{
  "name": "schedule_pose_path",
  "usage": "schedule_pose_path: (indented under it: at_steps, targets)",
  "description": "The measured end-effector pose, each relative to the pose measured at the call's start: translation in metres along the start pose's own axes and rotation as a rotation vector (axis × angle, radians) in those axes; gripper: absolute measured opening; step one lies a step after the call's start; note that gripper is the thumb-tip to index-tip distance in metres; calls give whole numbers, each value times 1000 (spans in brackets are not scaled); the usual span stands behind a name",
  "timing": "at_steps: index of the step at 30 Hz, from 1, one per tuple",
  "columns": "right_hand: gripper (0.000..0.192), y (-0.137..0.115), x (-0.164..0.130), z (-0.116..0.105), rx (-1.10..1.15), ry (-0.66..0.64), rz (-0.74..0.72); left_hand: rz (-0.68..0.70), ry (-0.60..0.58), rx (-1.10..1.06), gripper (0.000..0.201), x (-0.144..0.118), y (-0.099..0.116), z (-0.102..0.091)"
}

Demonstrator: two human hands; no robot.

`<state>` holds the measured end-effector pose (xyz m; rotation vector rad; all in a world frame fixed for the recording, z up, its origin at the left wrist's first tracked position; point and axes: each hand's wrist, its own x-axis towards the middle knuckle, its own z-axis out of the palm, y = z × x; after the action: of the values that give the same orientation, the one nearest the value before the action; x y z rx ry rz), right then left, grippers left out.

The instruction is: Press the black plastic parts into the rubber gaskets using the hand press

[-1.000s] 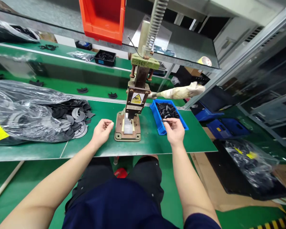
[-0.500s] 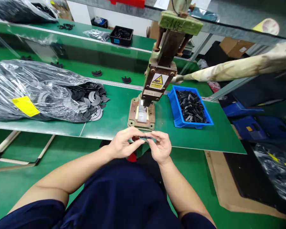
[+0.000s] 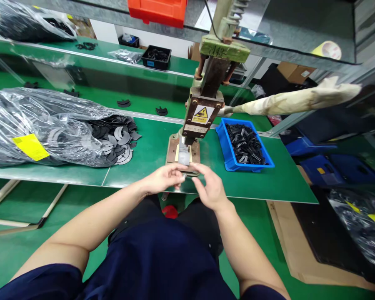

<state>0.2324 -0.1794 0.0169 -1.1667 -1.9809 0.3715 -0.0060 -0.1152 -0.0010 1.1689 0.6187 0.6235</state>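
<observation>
My left hand [image 3: 165, 177] is at the table's front edge, its thumb and fingers pinched together. A tiny pale bit shows at those fingertips, too small to name. My right hand [image 3: 210, 186] faces it with thumb and index finger apart and nothing visible between them. Both index fingertips reach the front of the base of a hand-operated lever press [image 3: 171, 155]. A pale, rounded shape [image 3: 183, 158] shows on the base beneath the ram; I cannot tell what it is. The press's long, wrapped lever [image 3: 287, 98] points to the right.
Right of the press stands a blue bin [image 3: 249, 167] of small black parts. On the left, a clear plastic bag [image 3: 50, 129] spills grey crescent-shaped pieces [image 3: 120, 141]. Behind, several black curved parts [image 3: 161, 111] lie on a green surface. A cardboard sheet [image 3: 287, 246] leans below right.
Both hands have moved slightly up toward the press base, and my right thumb and index finger have spread. The small dark piece held between both hands no longer shows there. The camera view has shifted.
</observation>
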Motion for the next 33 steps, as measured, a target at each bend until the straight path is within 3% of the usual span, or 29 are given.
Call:
schedule_pose_path:
  at_steps: [3, 5, 7, 9, 11, 13, 15, 17, 21, 24, 28, 33]
  targets:
    - [53, 5, 23, -35, -31, 184, 56, 99, 182, 60, 51, 26, 2, -27]
    - [48, 4, 48, -62, -13, 379, 28, 188, 305, 74, 45, 48, 2, -44]
    - [45, -4, 77, -88, 53, 598, -88, 274, 414, 156, 37, 68, 1, -57]
    - [46, -21, 106, -110, 167, 736, -247, 331, 476, 371, 26, 82, 1, -64]
    - [52, -41, 129, -124, 275, 726, -324, 369, 462, 653, 16, 90, 1, -68]
    - [53, -58, 144, -130, 326, 620, -342, 420, 387, 882, 10, 93, 2, -71]
    - [41, -68, 152, -129, 323, 555, -336, 493, 303, 1020, 13, 94, 3, -73]
    - [28, -70, 153, -123, 311, 568, -326, 550, 236, 1095, 18, 95, 4, -75]
    - [34, -66, 132, -105, 307, 569, -317, 569, 159, 1175, 22, 97, 7, -77]
    - [37, -56, 98, -88, 239, 536, -336, 568, 155, 1242, 26, 97, 9, -77]
    - [23, -32, 56, -62, 114, 491, -356, 551, 177, 1305, 28, 96, 9, -74]
    - [18, -10, 39, -42, 102, 551, -391, 491, 165, 1366, 30, 82, 14, -75]
